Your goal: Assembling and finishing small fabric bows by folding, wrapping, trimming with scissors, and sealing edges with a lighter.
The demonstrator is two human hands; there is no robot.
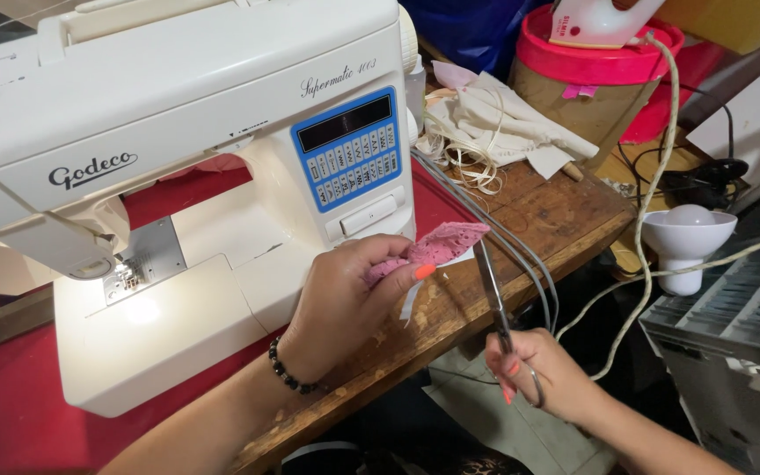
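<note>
My left hand (340, 299) grips a small piece of pink lace fabric (440, 246) with a white strip hanging under it, just in front of the cream sewing machine (178, 149). A dark bead bracelet circles that wrist. My right hand (538, 374) holds a pair of scissors (492, 290) by the handles, off the table's front edge. The blades point up and touch the lower right edge of the pink fabric.
The machine stands on a red mat (10, 413) over a worn wooden table (556, 220). White cloth scraps (494, 123), a pink-lidded tub (595, 84) with an iron on it, grey cables (521, 255), a white bulb lamp (688, 237) and a grey crate (741, 343) lie to the right.
</note>
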